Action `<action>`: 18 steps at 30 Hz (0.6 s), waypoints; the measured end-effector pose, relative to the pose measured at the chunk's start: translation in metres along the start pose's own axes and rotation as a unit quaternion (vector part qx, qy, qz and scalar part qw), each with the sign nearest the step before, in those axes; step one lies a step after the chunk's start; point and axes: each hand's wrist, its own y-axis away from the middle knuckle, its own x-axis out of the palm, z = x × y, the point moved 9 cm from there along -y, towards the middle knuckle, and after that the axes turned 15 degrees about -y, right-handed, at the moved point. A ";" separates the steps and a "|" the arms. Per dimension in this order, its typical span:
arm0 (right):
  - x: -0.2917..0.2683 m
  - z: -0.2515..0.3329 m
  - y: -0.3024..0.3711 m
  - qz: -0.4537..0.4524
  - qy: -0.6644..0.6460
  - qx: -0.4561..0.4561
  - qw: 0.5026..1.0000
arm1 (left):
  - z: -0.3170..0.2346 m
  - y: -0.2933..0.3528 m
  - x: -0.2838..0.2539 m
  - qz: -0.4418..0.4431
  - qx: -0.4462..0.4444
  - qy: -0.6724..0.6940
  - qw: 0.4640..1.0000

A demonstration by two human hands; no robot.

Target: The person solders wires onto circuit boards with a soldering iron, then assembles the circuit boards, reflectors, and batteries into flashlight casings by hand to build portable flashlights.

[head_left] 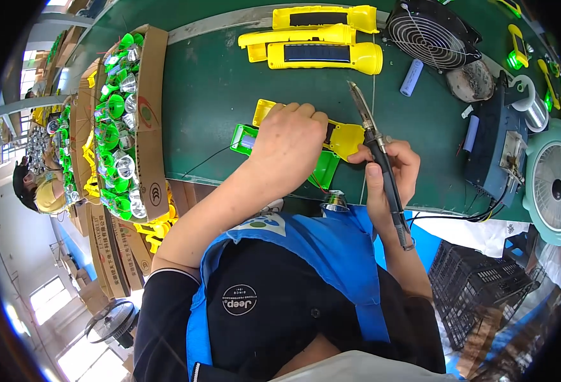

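My left hand is closed over a yellow flashlight shell, its fingertips hidden beneath the knuckles. Below that shell lies a green flashlight shell, with a purple cylindrical battery at its left end and a dark wire trailing off. A silver reflector sits at the table's near edge, against my blue apron. In my right hand is a soldering iron, pinched between thumb and fingers, its tip pointing up and away. Part of the right hand touches the yellow shell's right end.
Several yellow flashlight shells lie at the back. To the right are a metal-grille fan, a loose battery, a soldering station and a pale green fan. At left stands a cardboard box of green-and-silver lamp heads.
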 end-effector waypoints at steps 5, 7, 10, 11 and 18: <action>-0.001 -0.005 -0.002 0.010 0.017 -0.005 1.000 | -0.001 -0.003 0.000 -0.023 0.001 -0.021 0.999; 0.000 -0.006 -0.002 0.008 0.021 -0.001 1.000 | 0.001 -0.002 0.001 -0.026 0.002 -0.018 0.999; 0.004 -0.005 0.004 -0.015 0.019 0.023 0.999 | 0.005 0.007 -0.002 -0.024 0.004 -0.003 1.000; 0.005 -0.004 0.005 -0.015 0.011 0.028 0.999 | 0.007 0.009 -0.002 -0.021 0.001 0.006 1.000; 0.000 0.000 0.017 -0.073 0.033 0.041 0.996 | 0.033 0.085 -0.066 -0.102 0.006 0.094 0.990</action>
